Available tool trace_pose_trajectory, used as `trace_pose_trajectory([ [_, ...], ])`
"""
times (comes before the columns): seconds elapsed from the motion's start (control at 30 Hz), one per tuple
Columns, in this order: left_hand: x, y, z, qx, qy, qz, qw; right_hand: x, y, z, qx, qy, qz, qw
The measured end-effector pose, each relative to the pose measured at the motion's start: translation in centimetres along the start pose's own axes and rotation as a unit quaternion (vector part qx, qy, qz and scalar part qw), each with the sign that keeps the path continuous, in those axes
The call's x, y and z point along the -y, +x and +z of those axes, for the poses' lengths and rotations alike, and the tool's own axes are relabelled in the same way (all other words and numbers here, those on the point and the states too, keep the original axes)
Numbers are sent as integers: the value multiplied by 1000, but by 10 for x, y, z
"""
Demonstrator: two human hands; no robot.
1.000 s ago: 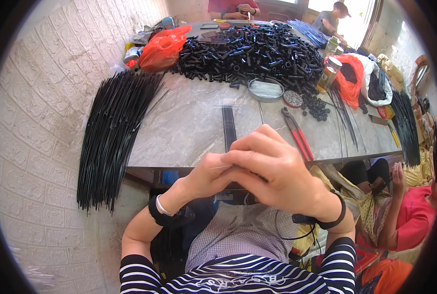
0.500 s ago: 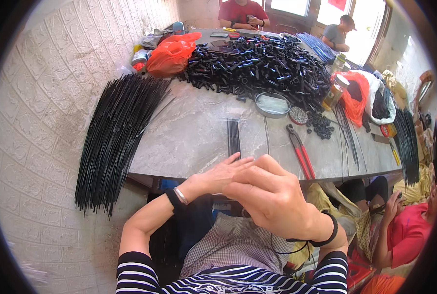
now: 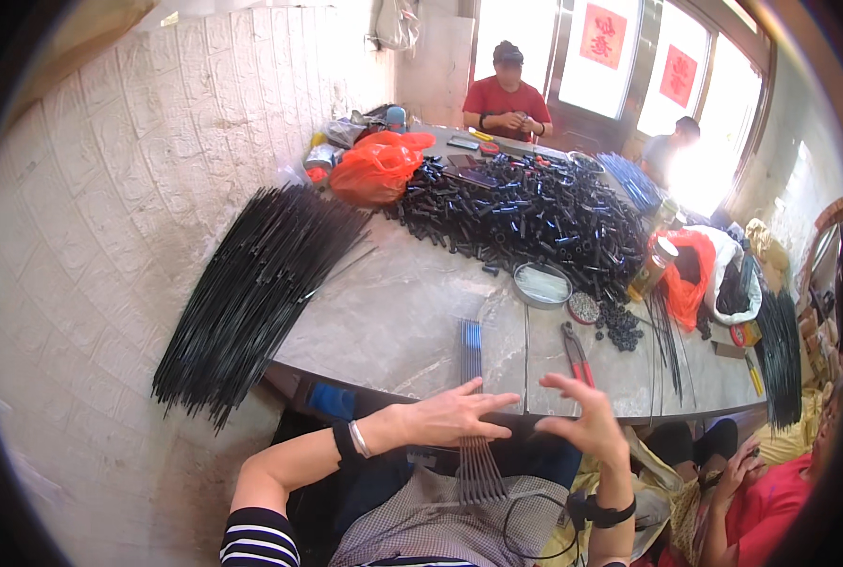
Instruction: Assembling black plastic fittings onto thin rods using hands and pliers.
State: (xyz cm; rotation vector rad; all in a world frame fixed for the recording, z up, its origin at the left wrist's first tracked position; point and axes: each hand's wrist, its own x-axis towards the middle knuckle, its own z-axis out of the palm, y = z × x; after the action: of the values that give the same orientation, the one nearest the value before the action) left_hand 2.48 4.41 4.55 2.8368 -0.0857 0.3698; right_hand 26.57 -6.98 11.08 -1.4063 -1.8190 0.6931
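My left hand (image 3: 445, 411) lies flat, fingers spread, across a row of several thin dark rods (image 3: 472, 348) at the table's front edge. The rods pass beneath it, and their near ends fan out over my checked apron (image 3: 398, 515). To its right, my right hand (image 3: 592, 430) is raised with thumb and fingers apart, nothing visible between them. Just beyond its fingers lie pliers with red handles (image 3: 576, 354), their lower part hidden by the hand. A large bundle of black rods (image 3: 261, 293) rests on the table's left side.
A heap of short black tubes (image 3: 525, 203) covers the table's far middle. Nearer are a round tin of thin clear sticks (image 3: 541, 285), a dish of small beads (image 3: 584, 309) and small black caps (image 3: 620, 326). An orange bag (image 3: 379, 170) sits far left. Co-workers sit opposite and at right.
My right hand, closed above the left hand before, has moved right and opened. My left hand has spread over the rods, whose near ends now show over my lap. The view has tilted upward.
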Motion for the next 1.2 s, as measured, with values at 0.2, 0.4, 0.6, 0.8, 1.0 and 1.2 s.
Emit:
trace_pose_trajectory([
  [0.2, -50, 26, -23, -153, -12, 21, 988, -37, 17, 77, 22, -6, -152, 988],
  [0.4, -59, 25, -18, -238, -82, -12, 968, -46, 21, 91, 27, 234, -214, 948],
  [0.6, -75, -26, 76, -352, -604, -349, 624, -30, 4, 69, 36, 96, -133, 986],
  [0.8, -54, 25, 135, -258, -814, -273, 443, -35, -27, 61, 17, 153, -89, 984],
  [1.0, -71, 58, 118, -378, -871, -179, 259, -39, -72, 65, 0, 151, -95, 984],
  [1.2, -101, 40, 95, -522, -811, -230, 130, -62, -103, 98, 40, 504, -147, 850],
])
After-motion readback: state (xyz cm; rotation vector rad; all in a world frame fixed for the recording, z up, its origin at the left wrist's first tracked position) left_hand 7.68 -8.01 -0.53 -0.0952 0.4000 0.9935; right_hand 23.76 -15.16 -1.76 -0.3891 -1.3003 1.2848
